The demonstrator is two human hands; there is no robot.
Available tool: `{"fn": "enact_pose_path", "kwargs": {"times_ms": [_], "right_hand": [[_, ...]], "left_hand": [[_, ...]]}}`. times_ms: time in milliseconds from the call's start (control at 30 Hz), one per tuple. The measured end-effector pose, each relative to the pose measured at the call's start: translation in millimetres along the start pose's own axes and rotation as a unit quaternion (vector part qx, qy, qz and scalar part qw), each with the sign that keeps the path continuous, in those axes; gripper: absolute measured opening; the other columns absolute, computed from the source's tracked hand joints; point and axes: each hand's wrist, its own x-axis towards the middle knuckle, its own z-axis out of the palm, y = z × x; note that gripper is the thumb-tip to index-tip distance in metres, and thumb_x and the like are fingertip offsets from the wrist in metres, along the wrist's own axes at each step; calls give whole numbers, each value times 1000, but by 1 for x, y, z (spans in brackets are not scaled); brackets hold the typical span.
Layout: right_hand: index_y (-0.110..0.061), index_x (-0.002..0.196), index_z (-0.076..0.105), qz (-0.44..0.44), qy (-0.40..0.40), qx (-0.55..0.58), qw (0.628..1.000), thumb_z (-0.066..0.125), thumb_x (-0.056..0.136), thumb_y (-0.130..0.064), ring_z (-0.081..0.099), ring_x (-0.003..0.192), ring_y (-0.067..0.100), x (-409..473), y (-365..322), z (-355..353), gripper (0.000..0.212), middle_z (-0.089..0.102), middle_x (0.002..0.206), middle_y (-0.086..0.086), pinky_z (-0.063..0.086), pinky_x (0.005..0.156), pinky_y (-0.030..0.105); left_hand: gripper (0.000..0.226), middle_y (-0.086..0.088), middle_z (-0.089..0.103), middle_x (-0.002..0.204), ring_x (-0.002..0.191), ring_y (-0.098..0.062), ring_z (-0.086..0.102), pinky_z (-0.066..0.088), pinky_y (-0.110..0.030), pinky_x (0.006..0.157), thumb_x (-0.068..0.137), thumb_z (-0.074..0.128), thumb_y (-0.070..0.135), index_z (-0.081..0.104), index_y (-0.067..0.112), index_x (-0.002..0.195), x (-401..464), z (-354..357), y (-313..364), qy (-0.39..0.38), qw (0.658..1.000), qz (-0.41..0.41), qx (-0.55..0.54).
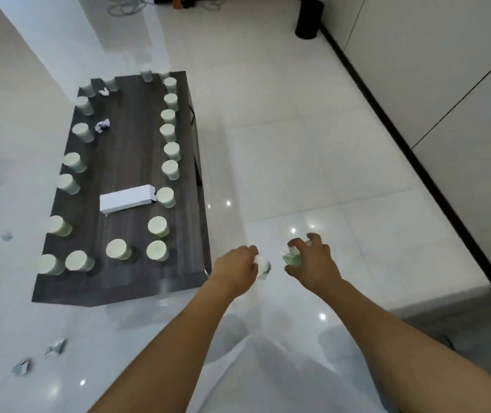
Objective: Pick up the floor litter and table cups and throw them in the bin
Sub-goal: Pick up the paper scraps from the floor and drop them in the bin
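Two cups held out over the floor, just past the table's near corner.

The left hand [236, 268] curls its fingers round a pale cup [262, 266]; the right hand [312, 260] pinches a crumpled green cup [291, 257] between thumb and forefinger, its other fingers raised and spread. Both forearms reach forward, nearly level, the hands close together but apart. More cups ring the dark table [131, 162], around a white box [126, 198] and paper scraps. Litter [54, 348] lies on the tiles at the left; a black bin [308, 19] stands far off by the wall.
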Motion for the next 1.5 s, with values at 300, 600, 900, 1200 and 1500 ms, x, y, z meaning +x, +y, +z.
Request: {"fn": "enact_pose_path", "kwargs": {"times_ms": [300, 600, 900, 1200, 1500], "right_hand": [[-27, 131, 48, 10, 15, 11, 1000, 68, 83, -29, 32, 128, 30, 182, 10, -82, 53, 22, 147, 6, 46, 91, 34], [-27, 131, 48, 20, 30, -11, 999, 67, 83, -28, 33, 127, 30, 383, -1, -202, 52, 21, 149, 6, 46, 87, 34], [-28, 131, 47, 16, 29, -9, 999, 67, 82, -26, 33, 128, 30, 584, 40, -297, 53, 20, 150, 5, 42, 79, 30], [-26, 131, 46, 14, 29, -33, 999, 66, 82, -25, 33, 127, 32, 802, 76, -446, 53, 21, 149, 8, 49, 87, 36], [-26, 130, 47, -5, 21, -53, 998, 67, 80, -22, 35, 124, 31, 1014, 65, -525, 54, 22, 147, 7, 49, 86, 36]], "left_hand": [[25, -7, 57, 111, 101, -26, 56, 46, -37, 78, 95, 39, 21, 50, 13, 116, 196, -64, 45, -26, 990, 78, 115], [25, -5, 57, 111, 102, -24, 56, 39, -32, 71, 93, 42, 17, 50, 14, 117, 406, -192, 78, 12, 986, 98, 137], [26, -4, 57, 114, 106, -24, 55, 41, -33, 74, 93, 42, 17, 50, 15, 117, 618, -274, 129, 14, 987, 80, 142], [24, -3, 57, 109, 101, -22, 55, 36, -29, 69, 92, 42, 15, 50, 15, 114, 835, -380, 205, 31, 991, 65, 117], [24, -3, 59, 110, 101, -23, 57, 42, -32, 73, 92, 42, 16, 53, 16, 114, 1040, -473, 201, 35, 993, 51, 103]]}}
